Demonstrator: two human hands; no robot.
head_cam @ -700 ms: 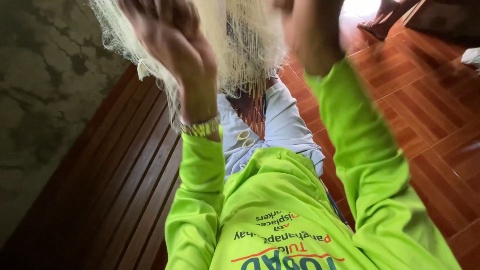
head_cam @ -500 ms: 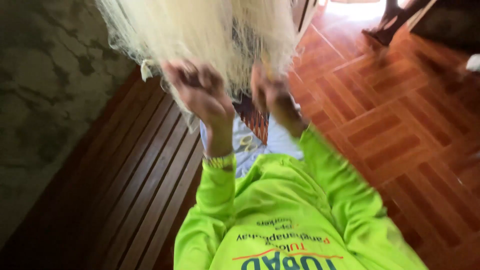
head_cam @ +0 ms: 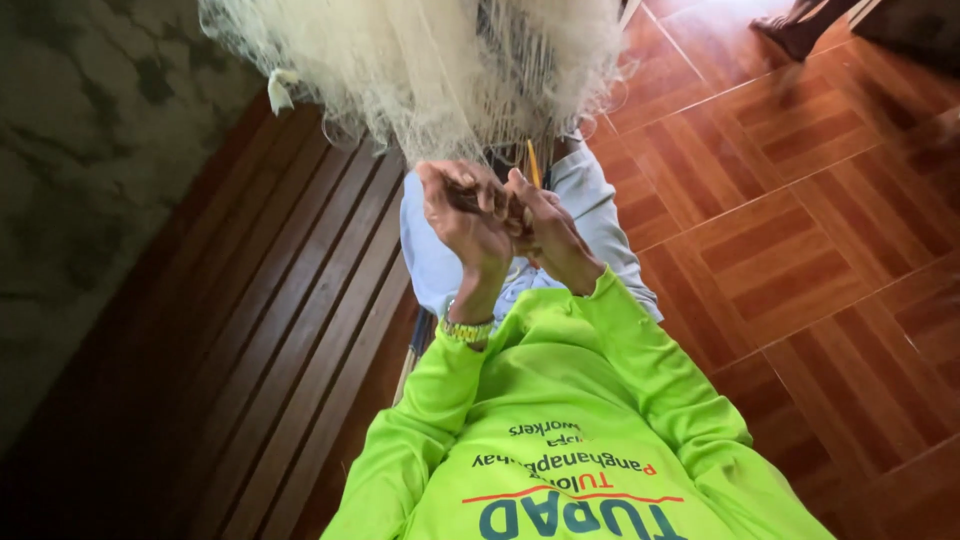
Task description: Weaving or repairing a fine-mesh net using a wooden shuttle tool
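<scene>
A pale, fine-meshed fishing net hangs in a bunch at the top of the view. My left hand, with a metal watch on its wrist, and my right hand are pressed together just below the net's lower edge. The fingers of both are curled around its strands. A thin yellow stick pokes up just above my right hand; whether that hand holds it is unclear. Bright green sleeves cover both arms.
Dark wooden slats run along the left beside a rough grey wall. Red-brown patterned floor tiles fill the right. Light blue cloth lies over my lap. Another person's foot shows at the top right.
Both hands came down from high up in the net and closed together in front of my chest. The camera tilted, so more of the floor shows.
</scene>
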